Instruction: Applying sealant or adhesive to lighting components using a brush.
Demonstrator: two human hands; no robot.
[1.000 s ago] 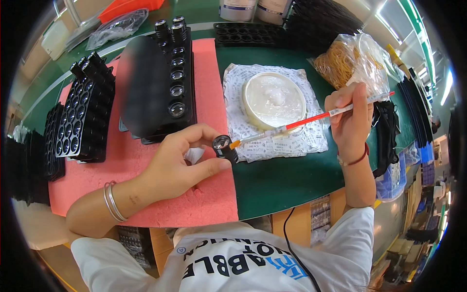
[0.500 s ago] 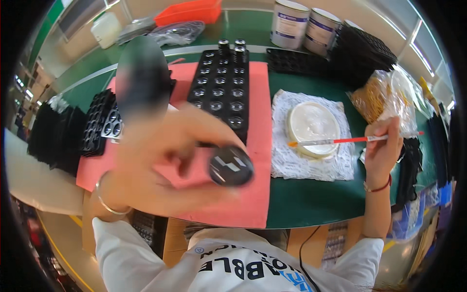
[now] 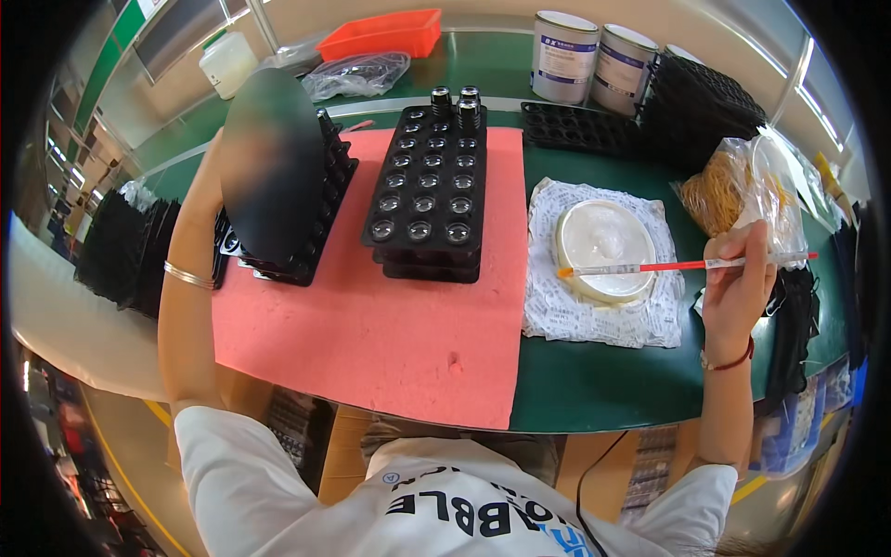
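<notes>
My right hand (image 3: 738, 278) is closed around a thin paintbrush (image 3: 673, 266) with a red handle, its orange bristles pointing left over a round white dish (image 3: 563, 243) of clear, gel-like material. My left hand (image 3: 210, 181) reaches to the far left, beside a black tray (image 3: 320, 223); a dark blurred oval covers its fingers, so what it touches is hidden. Mid-table stands a stack of black trays (image 3: 432, 269) with rows of round glass lenses (image 3: 424, 204). Several short black cylinders (image 3: 469, 113) with shiny tops stand at its far end.
A pink mat (image 3: 371, 343) lies under the trays, and a white printed sheet (image 3: 594, 330) under the dish. Two tins (image 3: 564, 60), stacked black trays (image 3: 701, 102) and a bag of rubber bands (image 3: 719, 195) stand at the back right. An orange bin (image 3: 380, 35) sits at the back.
My left hand has moved away from the front of the mat to the far left; the round dark glossy piece it held is out of sight. The right hand keeps the brush almost still.
</notes>
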